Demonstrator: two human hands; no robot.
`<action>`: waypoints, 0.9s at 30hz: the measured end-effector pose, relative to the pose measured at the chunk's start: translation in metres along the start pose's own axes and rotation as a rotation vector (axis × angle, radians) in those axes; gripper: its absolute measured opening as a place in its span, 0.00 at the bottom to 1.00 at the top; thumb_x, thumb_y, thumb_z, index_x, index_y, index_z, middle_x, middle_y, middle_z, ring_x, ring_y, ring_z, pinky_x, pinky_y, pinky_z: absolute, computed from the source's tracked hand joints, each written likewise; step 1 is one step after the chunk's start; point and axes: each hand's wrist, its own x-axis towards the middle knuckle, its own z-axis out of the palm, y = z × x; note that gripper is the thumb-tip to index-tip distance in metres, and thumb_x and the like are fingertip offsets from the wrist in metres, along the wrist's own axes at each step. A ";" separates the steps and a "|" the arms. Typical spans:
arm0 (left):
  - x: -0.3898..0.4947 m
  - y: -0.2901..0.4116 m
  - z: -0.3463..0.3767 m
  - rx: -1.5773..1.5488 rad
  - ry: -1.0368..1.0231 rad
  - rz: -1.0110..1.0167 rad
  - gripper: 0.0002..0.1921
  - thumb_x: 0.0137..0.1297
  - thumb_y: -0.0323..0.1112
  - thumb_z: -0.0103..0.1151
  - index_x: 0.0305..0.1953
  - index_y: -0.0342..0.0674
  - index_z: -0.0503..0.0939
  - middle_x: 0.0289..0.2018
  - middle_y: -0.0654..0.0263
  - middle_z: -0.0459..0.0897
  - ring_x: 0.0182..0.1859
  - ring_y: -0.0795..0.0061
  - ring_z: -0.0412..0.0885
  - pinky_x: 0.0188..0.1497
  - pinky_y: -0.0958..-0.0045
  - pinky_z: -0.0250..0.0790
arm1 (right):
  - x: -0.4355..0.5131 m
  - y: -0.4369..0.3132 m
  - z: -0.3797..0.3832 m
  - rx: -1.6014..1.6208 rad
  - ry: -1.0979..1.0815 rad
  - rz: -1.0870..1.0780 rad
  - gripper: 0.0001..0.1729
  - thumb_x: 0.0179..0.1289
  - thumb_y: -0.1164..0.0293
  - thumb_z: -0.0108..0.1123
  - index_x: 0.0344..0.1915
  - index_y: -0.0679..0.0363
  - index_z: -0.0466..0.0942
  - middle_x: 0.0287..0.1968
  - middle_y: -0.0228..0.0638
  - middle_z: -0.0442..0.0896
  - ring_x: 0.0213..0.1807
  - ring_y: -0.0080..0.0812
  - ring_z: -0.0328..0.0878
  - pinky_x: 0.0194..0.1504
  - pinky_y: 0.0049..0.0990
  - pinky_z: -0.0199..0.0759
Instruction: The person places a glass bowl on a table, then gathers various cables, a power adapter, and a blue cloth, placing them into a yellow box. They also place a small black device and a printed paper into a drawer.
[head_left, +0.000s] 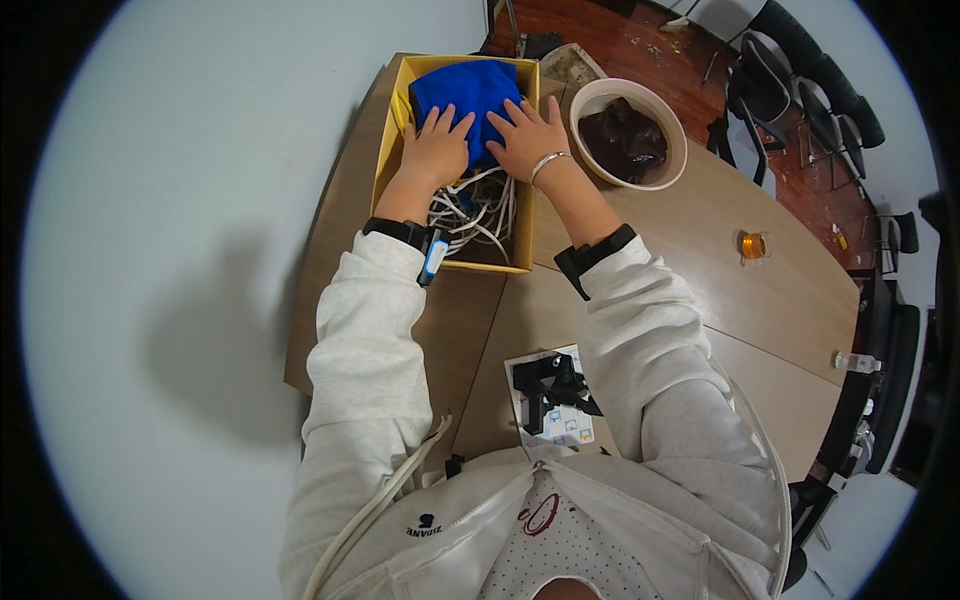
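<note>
Folded blue cloth (476, 81) lies in the far part of a yellow open-topped box (531, 232). My left hand (439, 150) rests with spread fingers on the cloth's left side, near the box's left wall. On the cloth's right side lies my right hand (529, 142), its fingers apart and a silver bangle at the wrist. Neither hand is closed around anything. A tangle of white cables (480, 214) fills the near part of the box, partly under the cloth. Something yellow (403, 112) shows at the box's left wall. What lies beneath the cloth is hidden.
A round cream tub (679, 154) with dark wet-looking contents stands right of the box. Farther right on the wooden table (645, 232) is a glass cup (752, 245) of amber liquid. Black straps (551, 382) lie on a printed sheet (562, 427) near me. A wall (187, 187) rises at left.
</note>
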 end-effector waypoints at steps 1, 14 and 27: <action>-0.002 -0.001 0.000 0.067 -0.034 -0.009 0.25 0.67 0.38 0.38 0.65 0.59 0.53 0.67 0.62 0.50 0.68 0.57 0.48 0.64 0.45 0.45 | -0.001 -0.001 -0.001 -0.041 -0.064 0.029 0.27 0.64 0.52 0.41 0.62 0.45 0.62 0.65 0.36 0.60 0.68 0.37 0.52 0.65 0.55 0.21; -0.008 0.004 -0.010 0.194 0.085 -0.055 0.29 0.63 0.32 0.44 0.64 0.64 0.54 0.67 0.62 0.48 0.69 0.58 0.43 0.65 0.42 0.36 | -0.009 -0.021 -0.013 0.021 -0.181 0.114 0.35 0.62 0.42 0.37 0.65 0.46 0.56 0.67 0.41 0.55 0.68 0.44 0.50 0.63 0.61 0.16; -0.104 0.054 -0.047 -0.293 0.495 0.279 0.19 0.58 0.31 0.50 0.53 0.44 0.70 0.54 0.56 0.69 0.59 0.55 0.62 0.60 0.58 0.56 | -0.194 0.023 -0.027 0.716 0.208 0.026 0.24 0.53 0.66 0.60 0.51 0.57 0.71 0.53 0.44 0.70 0.52 0.45 0.68 0.54 0.35 0.62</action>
